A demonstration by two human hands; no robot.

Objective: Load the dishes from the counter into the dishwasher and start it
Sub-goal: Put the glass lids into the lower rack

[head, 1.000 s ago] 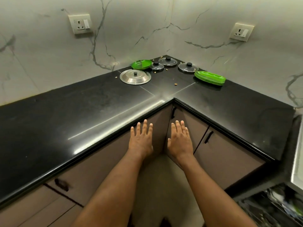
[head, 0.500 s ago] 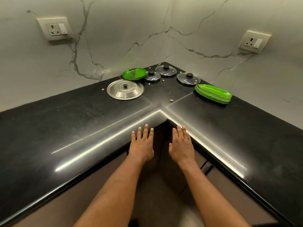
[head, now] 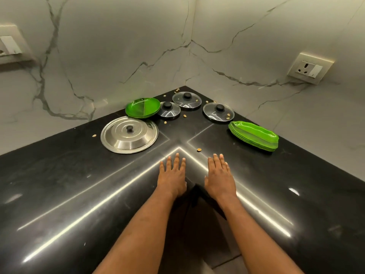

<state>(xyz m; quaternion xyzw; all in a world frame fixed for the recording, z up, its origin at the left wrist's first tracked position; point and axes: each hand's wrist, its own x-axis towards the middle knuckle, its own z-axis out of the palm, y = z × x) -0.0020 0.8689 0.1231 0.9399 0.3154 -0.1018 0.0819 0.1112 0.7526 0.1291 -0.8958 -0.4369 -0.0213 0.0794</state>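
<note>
Both hands out flat over the black worktop's [head: 79, 184] inner corner: your left hand [head: 172, 178] and right hand [head: 219, 178], fingers [head: 176, 161] straight, holding nothing. Ahead near the wall sit the steel lid [head: 129, 137], three glass lids [head: 186, 99], round green plates [head: 142, 107], and stacked green trays [head: 254, 138] to the right.

We see only part of the white wall socket [head: 9, 46]; the left edge cuts it. Our arms [head: 138, 234] run off the bottom. The little tan bits [head: 199, 149] on the shiny black counter [head: 59, 184] are too small to name.
</note>
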